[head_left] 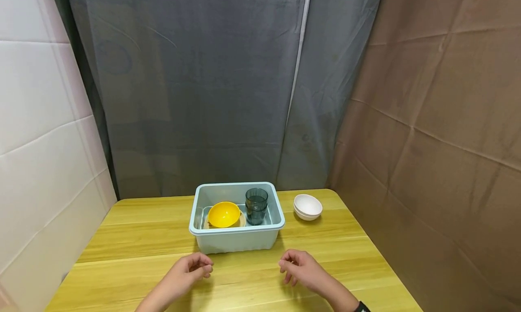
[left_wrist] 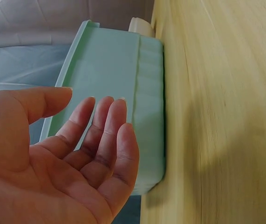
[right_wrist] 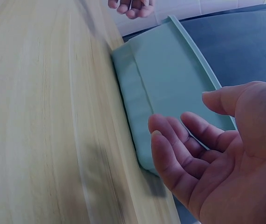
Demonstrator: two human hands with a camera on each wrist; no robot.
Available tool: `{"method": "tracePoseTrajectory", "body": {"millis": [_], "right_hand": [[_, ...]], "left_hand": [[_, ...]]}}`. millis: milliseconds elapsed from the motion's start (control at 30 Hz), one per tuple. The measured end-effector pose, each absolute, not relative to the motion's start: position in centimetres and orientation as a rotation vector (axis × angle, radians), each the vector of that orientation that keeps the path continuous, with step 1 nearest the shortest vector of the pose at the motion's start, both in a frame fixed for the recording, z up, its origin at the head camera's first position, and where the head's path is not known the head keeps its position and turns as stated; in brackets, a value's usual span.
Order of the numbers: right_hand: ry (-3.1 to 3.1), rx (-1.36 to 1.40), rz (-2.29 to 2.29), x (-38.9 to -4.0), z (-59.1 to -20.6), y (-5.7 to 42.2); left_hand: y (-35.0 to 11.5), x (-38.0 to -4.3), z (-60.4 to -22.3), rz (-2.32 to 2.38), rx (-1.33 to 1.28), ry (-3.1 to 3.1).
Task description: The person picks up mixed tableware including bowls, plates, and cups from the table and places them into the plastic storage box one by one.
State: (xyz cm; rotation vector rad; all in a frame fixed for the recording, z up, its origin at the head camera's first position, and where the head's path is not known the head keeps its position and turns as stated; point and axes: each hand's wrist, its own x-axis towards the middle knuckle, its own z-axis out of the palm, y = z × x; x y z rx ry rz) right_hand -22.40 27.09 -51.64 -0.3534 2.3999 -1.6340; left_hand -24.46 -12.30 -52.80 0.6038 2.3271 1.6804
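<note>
Both of my hands hover over the near part of the table, in front of a pale blue-green plastic basin point(head_left: 236, 240). My left hand point(head_left: 188, 272), fingers loosely bent, holds nothing; the left wrist view shows its palm point(left_wrist: 63, 172) and the basin's side point(left_wrist: 109, 70) beyond it. The right hand point(head_left: 302, 270) is likewise relaxed and holds nothing, apart from the basin wall point(right_wrist: 170, 70) in the right wrist view. Inside the basin are a yellow bowl point(head_left: 224, 215) on the left, over a partly hidden light brown round item point(head_left: 242, 220), and stacked dark clear cups point(head_left: 256, 206) on the right.
Stacked white bowls point(head_left: 308, 207) stand on the wooden table point(head_left: 142, 239) to the right of the basin. A grey curtain point(head_left: 195, 99) hangs behind the table, with a white cloth point(head_left: 44, 122) at left and a brown one point(head_left: 447, 144) at right.
</note>
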Motion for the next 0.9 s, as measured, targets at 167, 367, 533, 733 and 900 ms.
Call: {"method": "tracePoseTrajectory", "body": {"millis": [167,367,533,733,900], "right_hand": [[2.429,-0.343,-1.634,-23.5,-51.8,28.5],[2.647,-0.128,-1.603,-26.7,-52.2,31.9],[2.841,0.18,-1.581,-30.6,-52.1,34.6],[2.942,0.37,-1.497,-35.1,-51.6,38.1],[2.981,0.446,-1.368,-38.0,-51.5,39.9]], "left_hand": [[-12.1,-24.2,-52.7,1.689,0.584,2.305],[-12.1,-24.1,-52.6,1.675,0.583,2.314],[-12.3,-24.3,-52.7,1.666,0.586,2.333],[-12.5,-24.3,-52.9,1.686,0.586,2.318],[-12.5,-24.3,-53.0,1.701,0.593,2.315]]}}
